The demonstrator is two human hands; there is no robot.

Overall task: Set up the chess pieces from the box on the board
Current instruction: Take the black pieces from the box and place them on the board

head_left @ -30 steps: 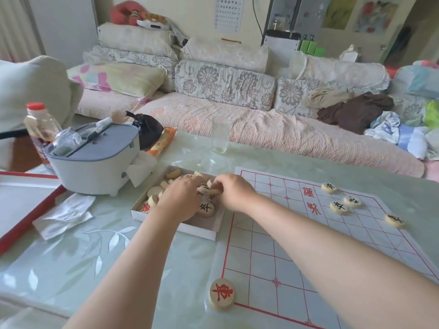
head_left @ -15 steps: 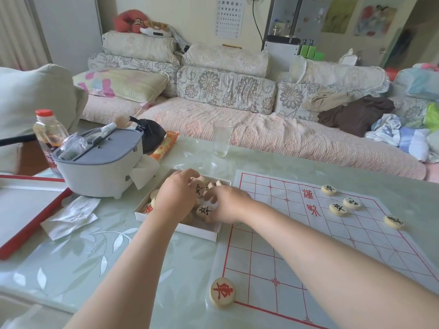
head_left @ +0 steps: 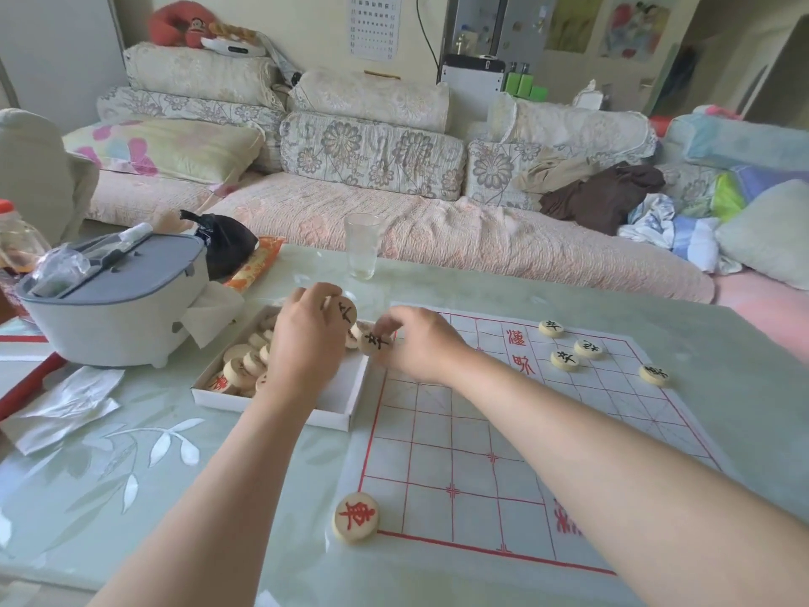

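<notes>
Glass-topped table [head_left: 131, 475] before a sofa [head_left: 437, 238]: left hand [head_left: 306, 343] and right hand [head_left: 420, 348] each pinch a black-lettered piece [head_left: 376, 342] just above the box [head_left: 280, 409] at the board's [head_left: 459, 431] ten o'clock, likely bound for the four black pieces [head_left: 564, 360] near two o'clock.

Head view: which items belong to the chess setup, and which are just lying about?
Job: box, board, left-hand piece, right-hand piece, red piece, placed black pieces.
Lying about: glass, grey container, black bag, tissue.
</notes>
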